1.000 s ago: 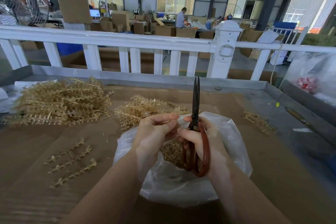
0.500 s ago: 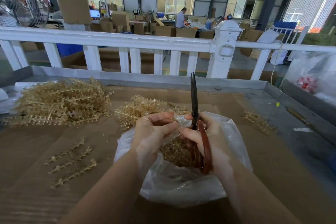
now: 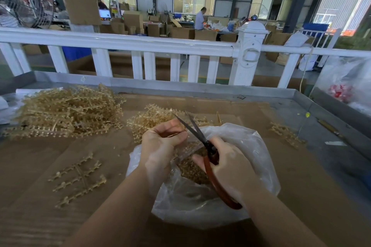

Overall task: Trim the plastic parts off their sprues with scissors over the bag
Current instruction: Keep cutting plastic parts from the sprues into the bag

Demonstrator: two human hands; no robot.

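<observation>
Left hand [image 3: 160,142] pinches sprue [image 3: 174,135] over bag [image 3: 241,142] mid-worktop so cut parts drop in. Right hand [image 3: 230,168] grips scissors [image 3: 202,142], blades parted at sprue. Untrimmed heap [image 3: 66,112] far-left corner.

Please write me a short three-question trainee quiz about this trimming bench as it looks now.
1. True or false: the scissors have their blades open.
2. Which hand grips the scissors: A) left hand B) right hand?
3. Fill in: the trimmed parts lie inside the clear plastic ____.

Key: 1 true; 2 B; 3 bag.
</observation>
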